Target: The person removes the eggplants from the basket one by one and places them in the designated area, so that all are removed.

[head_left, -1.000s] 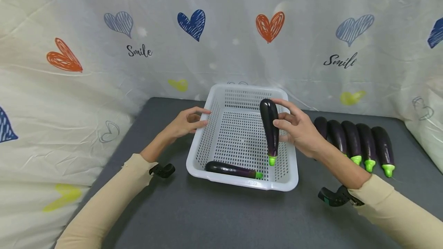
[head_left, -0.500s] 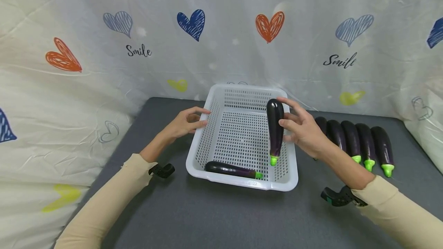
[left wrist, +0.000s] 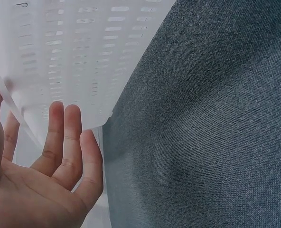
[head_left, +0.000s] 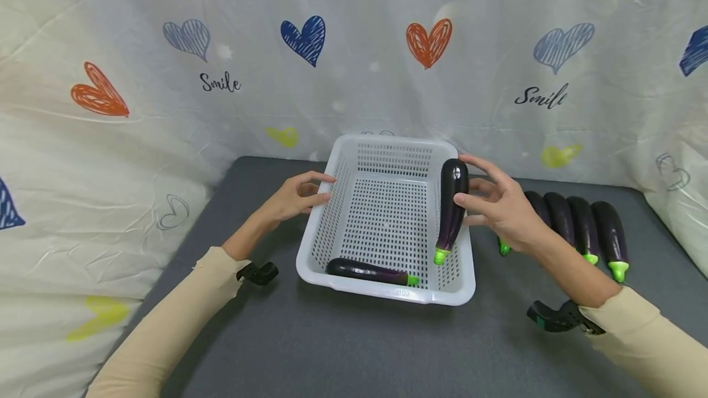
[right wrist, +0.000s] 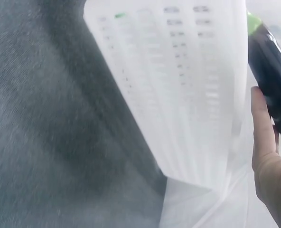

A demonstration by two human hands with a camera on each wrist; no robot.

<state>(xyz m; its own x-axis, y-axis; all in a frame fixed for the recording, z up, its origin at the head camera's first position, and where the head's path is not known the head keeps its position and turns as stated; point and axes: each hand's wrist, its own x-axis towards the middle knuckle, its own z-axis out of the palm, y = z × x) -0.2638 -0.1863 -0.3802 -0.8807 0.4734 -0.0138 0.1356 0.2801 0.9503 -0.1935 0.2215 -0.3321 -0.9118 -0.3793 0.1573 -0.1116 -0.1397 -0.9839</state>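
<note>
A glossy dark purple eggplant (head_left: pixel 453 201) hangs over the right rim of the white basket (head_left: pixel 387 295), its green stem end down. My right hand (head_left: pixel 507 212) pinches it between thumb and fingers. The right wrist view shows this eggplant (right wrist: pixel 273 66) just above the basket's outer wall (right wrist: pixel 178 95). My left hand (head_left: pixel 293 197) holds the basket's left rim by thumb and index finger. Its other fingers (left wrist: pixel 73 137) stay outside, along the slotted wall, in the left wrist view. Another eggplant (head_left: pixel 367 272) lies crosswise inside, at the near end.
Several eggplants (head_left: pixel 610 235) lie in a row on the dark grey table (head_left: pixel 387 349), right of the basket and partly behind my right hand. A white curtain (head_left: pixel 365 97) printed with hearts stands behind the table and along its left side.
My right hand has carried the eggplant to the right, from over the basket's inside to its right rim, and the eggplant has tilted. The left hand and basket stay in place.
</note>
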